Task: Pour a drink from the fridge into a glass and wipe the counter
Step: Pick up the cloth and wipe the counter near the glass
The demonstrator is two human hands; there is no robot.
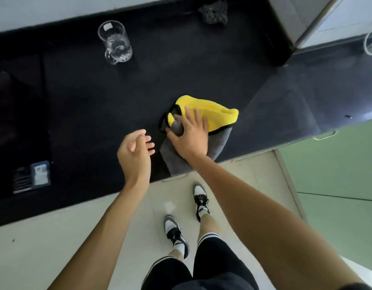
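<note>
Your right hand (pixel 190 135) presses flat-fingered on the yellow-grey cloth (pixel 218 116) mid-frame on the black counter (pixel 118 97). Your left hand (pixel 134 151) hovers beside it, loose and empty. The glass (pixel 116 41) stands upper left and a dark scrubber (pixel 213 11) top centre, both well apart.

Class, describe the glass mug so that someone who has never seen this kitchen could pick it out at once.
Start at the black counter. Near its far edge, by the wall and left of the dark scouring pad, stands the glass mug. It is the only see-through thing on the counter, upright, with a handle.
</note>
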